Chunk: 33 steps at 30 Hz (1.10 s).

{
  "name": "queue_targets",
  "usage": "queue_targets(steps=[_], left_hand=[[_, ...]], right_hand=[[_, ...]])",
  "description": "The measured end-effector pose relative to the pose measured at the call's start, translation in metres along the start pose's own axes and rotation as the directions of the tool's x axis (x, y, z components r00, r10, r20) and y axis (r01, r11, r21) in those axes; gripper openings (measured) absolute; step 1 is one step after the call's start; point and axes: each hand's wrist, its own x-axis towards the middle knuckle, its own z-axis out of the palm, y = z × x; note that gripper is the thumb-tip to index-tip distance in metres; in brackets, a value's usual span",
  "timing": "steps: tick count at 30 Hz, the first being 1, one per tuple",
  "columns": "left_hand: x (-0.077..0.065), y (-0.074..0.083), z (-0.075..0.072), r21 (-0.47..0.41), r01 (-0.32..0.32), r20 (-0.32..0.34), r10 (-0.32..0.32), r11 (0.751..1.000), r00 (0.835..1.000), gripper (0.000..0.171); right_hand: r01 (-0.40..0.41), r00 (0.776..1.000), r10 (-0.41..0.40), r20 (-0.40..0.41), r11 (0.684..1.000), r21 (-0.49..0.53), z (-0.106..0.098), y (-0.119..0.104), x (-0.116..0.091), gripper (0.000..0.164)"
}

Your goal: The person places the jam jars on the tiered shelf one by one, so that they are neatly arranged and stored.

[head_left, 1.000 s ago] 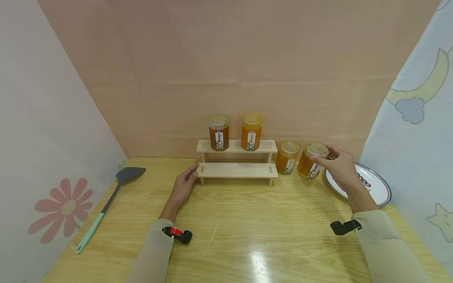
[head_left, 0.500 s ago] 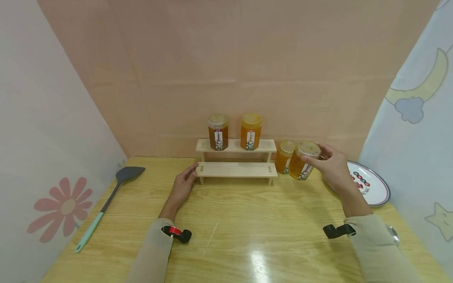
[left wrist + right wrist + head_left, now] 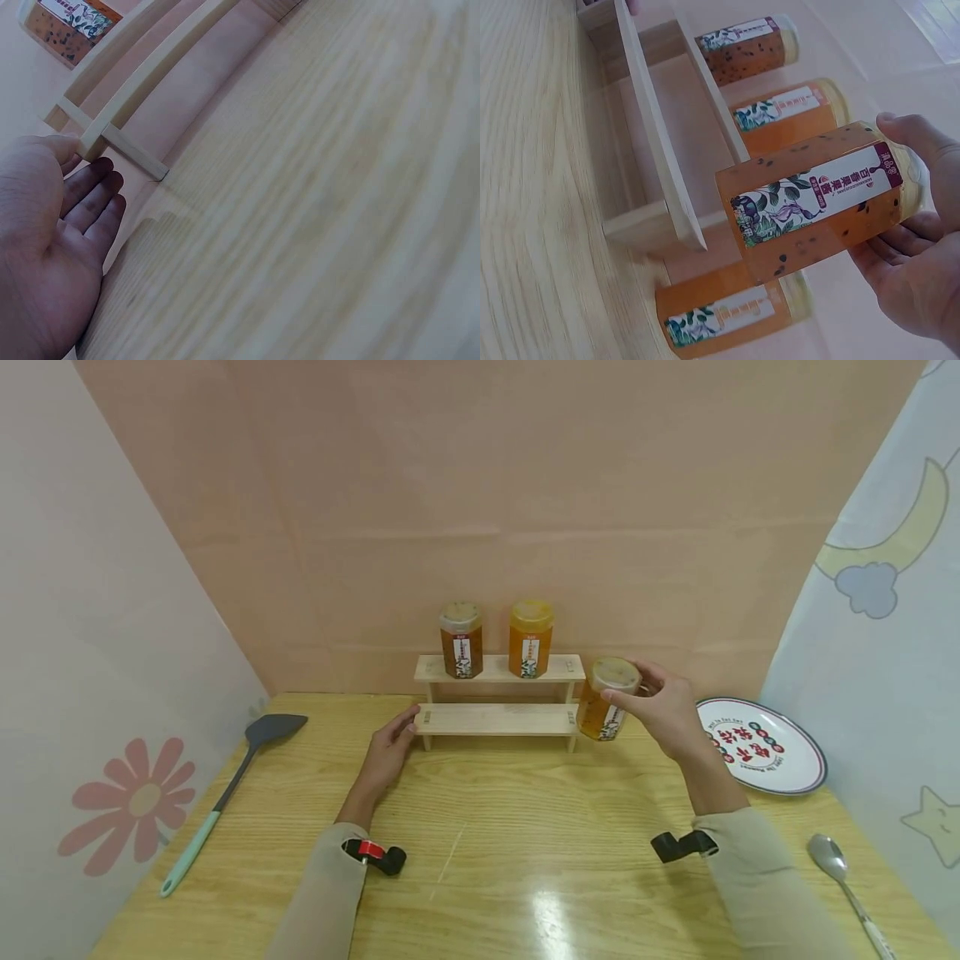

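Observation:
A jar of amber fruit syrup with dark seeds (image 3: pixel 810 206) is in my right hand (image 3: pixel 666 706), thumb and fingers around its lidded top. In the head view it overlaps the right end of the lower step of a small two-step wooden rack (image 3: pixel 495 718). Another, orange jar (image 3: pixel 727 311) stands beside the rack in the right wrist view; the held jar hides it in the head view. My left hand (image 3: pixel 388 750) holds the rack's lower left end between thumb and index finger, the other fingers loosely extended. On the upper step stand a dark seeded jar (image 3: pixel 462 647) and an orange jar (image 3: pixel 531 643).
At the right lies an oval white plate (image 3: pixel 772 752) with printed characters. A metal spoon (image 3: pixel 832 860) lies near the right edge. A spatula (image 3: pixel 247 768) with a mint handle lies at the left. Cloth walls (image 3: pixel 360 552) enclose the wooden table (image 3: pixel 480 852).
My right hand has carried the seeded jar left, from beside the plate to the rack's right end, covering the other jar. The spoon has come into view. My left hand stays put.

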Motion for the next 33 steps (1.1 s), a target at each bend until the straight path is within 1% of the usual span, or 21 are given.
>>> queue_targets(steps=[8, 11, 15, 18, 23, 25, 30, 33], left_hand=[[0.001, 0.0, 0.001, -0.034, -0.008, 0.012, 0.009, 0.999, 1.0, 0.046], [0.002, -0.001, 0.002, -0.041, -0.007, 0.014, 0.007, 0.999, 1.0, 0.046], [0.002, -0.002, 0.001, -0.034, -0.002, 0.008, 0.002, 0.999, 1.0, 0.046], [0.001, -0.003, 0.0, -0.023, -0.005, 0.0, 0.005, 1.0, 1.0, 0.045], [0.0, -0.005, -0.002, -0.008, -0.002, -0.012, 0.002, 1.0, 1.0, 0.044], [0.0, -0.005, -0.002, -0.006, -0.003, -0.01, 0.003, 1.0, 1.0, 0.044], [0.001, -0.004, 0.0, -0.021, -0.007, -0.01, 0.007, 1.0, 1.0, 0.045], [0.001, -0.003, 0.001, -0.024, -0.006, -0.011, 0.006, 1.0, 1.0, 0.045]], right_hand=[[0.023, 0.999, -0.025, 0.033, 0.999, 0.049, 0.022, -0.007, 0.006, 0.064], [0.027, 0.998, -0.031, 0.057, 0.998, 0.058, 0.03, -0.008, 0.008, 0.063], [0.029, 0.996, -0.035, 0.08, 0.997, 0.067, 0.042, -0.01, 0.011, 0.067], [0.044, 0.994, -0.053, 0.099, 0.995, 0.09, 0.052, -0.011, 0.014, 0.069], [0.069, 0.988, -0.088, 0.124, 0.986, 0.149, 0.069, -0.013, 0.019, 0.064], [0.068, 0.989, -0.086, 0.122, 0.987, 0.145, 0.074, -0.015, 0.021, 0.064], [0.044, 0.991, -0.057, 0.117, 0.993, 0.114, 0.086, -0.019, 0.024, 0.068], [0.047, 0.99, -0.061, 0.124, 0.993, 0.112, 0.093, -0.022, 0.027, 0.068]])
